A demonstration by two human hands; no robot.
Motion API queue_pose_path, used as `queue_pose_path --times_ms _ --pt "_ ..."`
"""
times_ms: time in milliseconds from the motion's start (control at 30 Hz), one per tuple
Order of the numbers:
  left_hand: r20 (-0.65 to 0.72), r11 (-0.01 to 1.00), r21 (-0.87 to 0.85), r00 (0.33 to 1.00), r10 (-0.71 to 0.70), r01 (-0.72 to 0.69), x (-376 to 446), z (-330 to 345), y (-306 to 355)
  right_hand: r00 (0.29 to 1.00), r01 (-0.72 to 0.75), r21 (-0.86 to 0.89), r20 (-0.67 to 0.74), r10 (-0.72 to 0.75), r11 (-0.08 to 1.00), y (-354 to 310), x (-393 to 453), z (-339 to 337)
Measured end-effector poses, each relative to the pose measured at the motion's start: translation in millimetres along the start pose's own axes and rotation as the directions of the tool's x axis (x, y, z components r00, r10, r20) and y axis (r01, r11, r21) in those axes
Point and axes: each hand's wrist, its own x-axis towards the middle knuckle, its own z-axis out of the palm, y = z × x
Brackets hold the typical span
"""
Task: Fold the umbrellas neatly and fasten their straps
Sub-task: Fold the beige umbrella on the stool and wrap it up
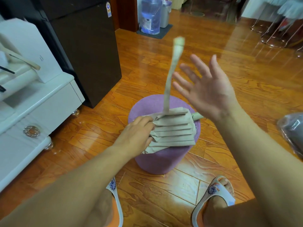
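- Left hand [139, 131] grips pleated beige umbrella [173, 130], fingers curled round its left end, on purple stool [157, 159].
- Strap [170, 74] stands up loose, blurred.
- Right hand [206, 89] hovers, fingers spread, holding nothing.
- Step: fastening. Next: catch strap, wrap it round.

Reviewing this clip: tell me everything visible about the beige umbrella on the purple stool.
The beige umbrella lies on its side across the top of the round purple stool. Its matte fabric canopy is gathered into flat, stacked pleats. A pale green end pokes out at the right. The long strap is flung upward, blurred, unfastened. The left hand holds the canopy's left end; the right hand is open beside the strap, not touching it.
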Motion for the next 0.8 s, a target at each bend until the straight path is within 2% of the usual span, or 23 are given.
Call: queue_pose_path --times_ms 33,67,100,133,167,200,233,267,300,367,433,533,600,700,800 --pt "-0.003 1.0 -0.014 1.0 -0.013 0.013 0 0 0 0.997 0.073 -0.082 -0.019 -0.075 0.994 3 8 0" --pt "-0.001 0.999 -0.035 1.0 -0.029 0.029 1 0 0 0.993 0.087 -0.241 -0.058 -0.104 0.967 11 14 -5" --pt "0.001 0.997 -0.056 0.999 -0.045 0.045 1 0 -1 0.988 0.07 -0.427 -0.093 -0.12 0.902 24 16 -12" --pt "0.003 0.995 -0.076 0.998 -0.061 0.061 2 0 -1 0.985 0.048 -0.625 -0.101 -0.141 0.779 40 15 -24" --pt "0.008 0.993 -0.095 0.997 -0.075 0.075 3 -1 -2 0.982 0.082 -0.847 -0.022 -0.189 0.526 55 10 -40" --pt "0.014 0.99 -0.112 0.996 -0.083 0.084 3 -2 -4 0.971 0.151 -0.972 0.113 -0.21 0.179 69 4 -56" --pt "0.017 0.988 -0.126 0.996 -0.086 0.087 3 -3 -5 0.951 0.214 -0.97 0.234 -0.199 -0.116 78 -2 -69" --pt "0.017 0.987 -0.139 0.996 -0.085 0.086 2 -4 -7 0.925 0.263 -0.922 0.324 -0.197 -0.284 84 -3 -79" --pt "0.014 0.985 -0.149 0.996 -0.083 0.085 2 -6 -8 0.909 0.271 -0.894 0.36 -0.211 -0.358 85 -2 -86" --pt "0.02 0.985 -0.154 0.997 -0.077 0.079 -1 -8 -10 0.914 0.193 -0.938 0.278 -0.296 -0.287 80 4 -86" --pt "0.038 0.988 -0.14 0.997 -0.063 0.068 -3 -8 -11 0.949 0.141 -0.961 0.2 -0.245 -0.239 76 11 -80" --pt "0.058 0.989 -0.132 0.996 -0.062 0.069 -7 -10 -10 0.957 0.182 -0.936 0.239 -0.163 -0.302 81 20 -80" --pt "0.061 0.982 -0.164 0.995 -0.081 0.091 -8 -14 -7 0.948 0.166 -0.945 0.231 -0.217 -0.283 84 24 -76" --pt "-0.003 0.942 -0.256 0.974 -0.227 0.219 -4 -17 -4 0.935 0.151 -0.965 0.211 -0.285 -0.216 82 32 -68" --pt "-0.072 0.861 -0.35 0.906 -0.417 0.368 4 -17 -11 0.931 0.155 -0.972 0.204 -0.302 -0.178 78 34 -68"
